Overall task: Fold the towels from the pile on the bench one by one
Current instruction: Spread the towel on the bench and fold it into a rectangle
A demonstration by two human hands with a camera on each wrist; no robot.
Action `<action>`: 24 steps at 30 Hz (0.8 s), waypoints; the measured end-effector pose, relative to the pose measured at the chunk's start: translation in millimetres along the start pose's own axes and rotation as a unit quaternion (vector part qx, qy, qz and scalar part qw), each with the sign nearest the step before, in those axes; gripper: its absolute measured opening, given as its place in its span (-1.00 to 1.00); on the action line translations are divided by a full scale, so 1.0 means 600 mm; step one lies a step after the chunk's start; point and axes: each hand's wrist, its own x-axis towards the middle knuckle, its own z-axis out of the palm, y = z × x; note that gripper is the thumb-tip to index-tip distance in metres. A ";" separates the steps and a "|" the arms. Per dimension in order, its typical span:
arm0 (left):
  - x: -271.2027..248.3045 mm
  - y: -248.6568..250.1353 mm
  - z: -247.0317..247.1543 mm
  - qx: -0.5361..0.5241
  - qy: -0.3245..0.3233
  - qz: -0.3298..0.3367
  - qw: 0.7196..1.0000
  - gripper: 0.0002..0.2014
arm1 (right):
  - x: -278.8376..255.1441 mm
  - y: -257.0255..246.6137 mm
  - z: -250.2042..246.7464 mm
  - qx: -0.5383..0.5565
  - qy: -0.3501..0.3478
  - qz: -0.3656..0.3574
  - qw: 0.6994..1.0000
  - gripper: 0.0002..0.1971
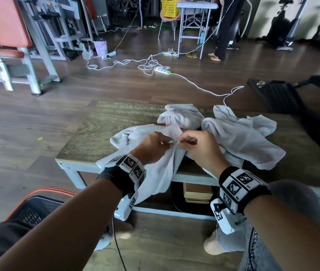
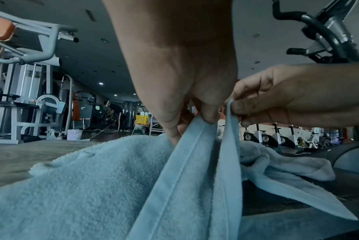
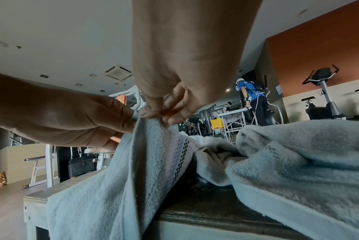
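A pale blue towel (image 1: 161, 169) drapes over the near edge of the wooden bench (image 1: 104, 124). My left hand (image 1: 155, 145) and right hand (image 1: 196, 145) meet above it, each pinching the towel's hemmed edge (image 2: 197, 146) between thumb and fingers. In the left wrist view my left hand (image 2: 203, 116) grips one hem fold and my right hand (image 2: 242, 110) the fold beside it. The right wrist view shows my right hand (image 3: 160, 116) pinching the towel (image 3: 154, 162) top, my left hand (image 3: 121, 120) touching it. Two crumpled towels, one (image 1: 182, 118) at the back and one (image 1: 241, 137) on the right, lie behind.
White cables and a power strip (image 1: 162, 70) cross the wood floor beyond the bench. An orange-padded gym machine (image 1: 8, 36) stands at left, a black step (image 1: 276, 94) at right, a black mesh stool (image 1: 34, 210) by my left knee. A person (image 3: 252, 100) stands far back.
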 end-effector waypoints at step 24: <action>-0.016 0.010 0.000 -0.178 0.091 -0.031 0.979 -0.87 | 0.013 -0.006 0.010 -0.009 0.027 0.034 0.999 -0.83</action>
